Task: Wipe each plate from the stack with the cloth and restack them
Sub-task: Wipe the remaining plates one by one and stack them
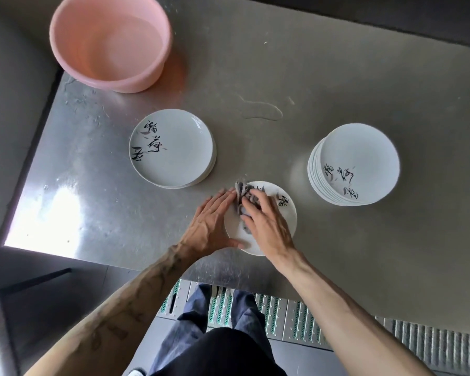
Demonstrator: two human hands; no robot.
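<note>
A single white plate (286, 214) with black brush writing lies flat on the steel table near its front edge. My right hand (266, 223) lies on top of it, fingers curled over a crumpled grey cloth (245, 193) on the plate's far left part. My left hand (213, 222) rests with straight fingers against the plate's left rim. A tall stack of like plates (356, 165) stands to the right. A low stack of plates (174, 149) sits to the left, behind my left hand.
A pink plastic basin (109, 42) stands at the back left of the table (337, 77). A small puddle of water (261, 111) lies between the two stacks. The table's left edge (33, 158) drops off. Below the front edge is a grated floor.
</note>
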